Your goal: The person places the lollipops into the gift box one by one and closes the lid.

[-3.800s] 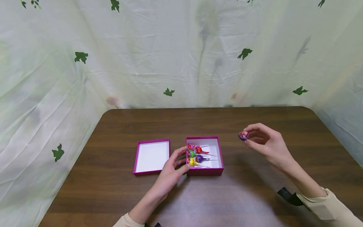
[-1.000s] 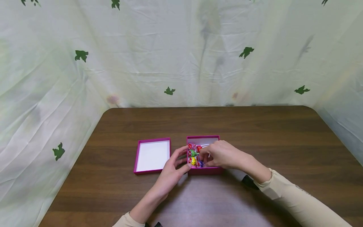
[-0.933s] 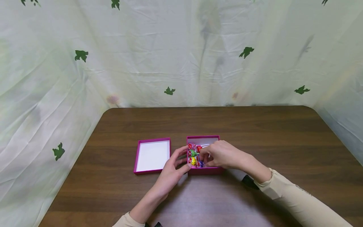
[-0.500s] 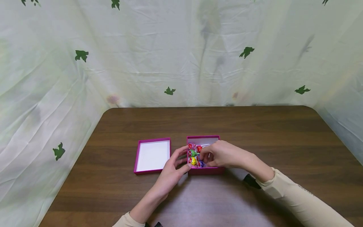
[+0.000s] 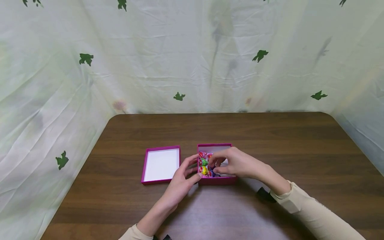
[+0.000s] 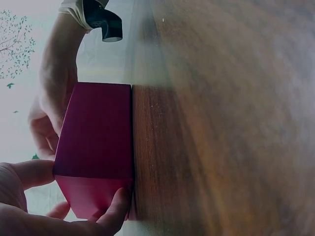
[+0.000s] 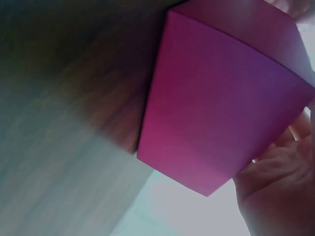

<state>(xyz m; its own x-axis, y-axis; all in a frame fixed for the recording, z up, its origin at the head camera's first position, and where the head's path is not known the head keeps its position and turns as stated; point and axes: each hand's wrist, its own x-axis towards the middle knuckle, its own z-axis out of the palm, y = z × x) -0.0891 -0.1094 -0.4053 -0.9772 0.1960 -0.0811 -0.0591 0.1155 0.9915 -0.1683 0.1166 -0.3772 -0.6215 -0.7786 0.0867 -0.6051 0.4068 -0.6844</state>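
An open magenta box (image 5: 217,181) with a white inside stands mid-table, wrapped lollipops lying in its left part. Among them are a pink one (image 5: 202,154), a green one (image 5: 203,162), a yellow one (image 5: 204,170) and a red-and-purple one (image 5: 211,174). My left hand (image 5: 179,183) rests its spread fingers on the box's left wall and its thumb at the front left corner. The left wrist view shows one fingertip (image 6: 118,204) low on that wall. My right hand (image 5: 237,163) reaches over the right wall, thumb and index finger apart beside the lollipops, hiding the sticks.
Left of the box lies its magenta lid (image 5: 161,165), white inside up. The brown wooden table (image 5: 270,133) reaches back to a pale curtain (image 5: 144,60) with green leaf shapes.
The right hand has brought a red-and-purple lollipop from right of the box into it. In the last half second its thumb and index finger have spread apart. The left hand has stayed put.
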